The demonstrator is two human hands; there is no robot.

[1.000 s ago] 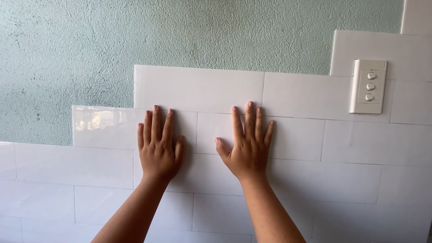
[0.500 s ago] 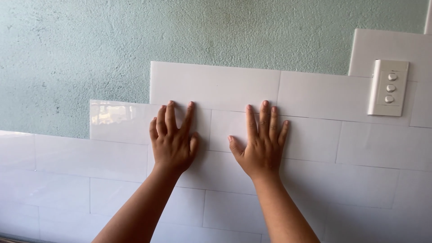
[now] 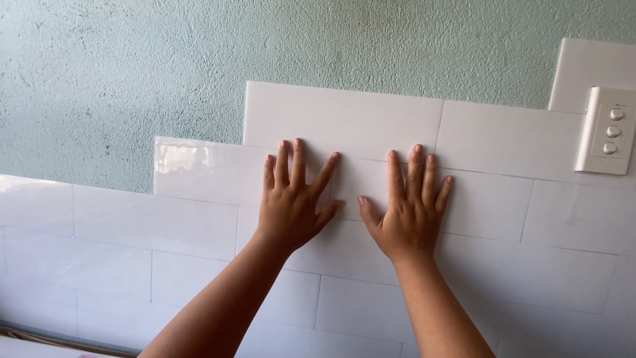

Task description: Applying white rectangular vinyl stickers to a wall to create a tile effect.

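White tile sheet point(image 3: 344, 122) on green wall point(image 3: 132, 73) | left hand point(image 3: 291, 205), right hand point(image 3: 407, 215) flat, fingers spread, apparently pressing

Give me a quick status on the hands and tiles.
Left hand and right hand flat, fingers spread, on white wall tiles. Nothing held. Light switch off right, clear.

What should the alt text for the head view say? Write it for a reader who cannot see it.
Two bare hands, left hand and right hand, press flat, fingers spread, side by side on a sheet of white tile panel against a textured pale green wall. More white tiles cover the wall below, and a white three-button switch plate sits at upper right.
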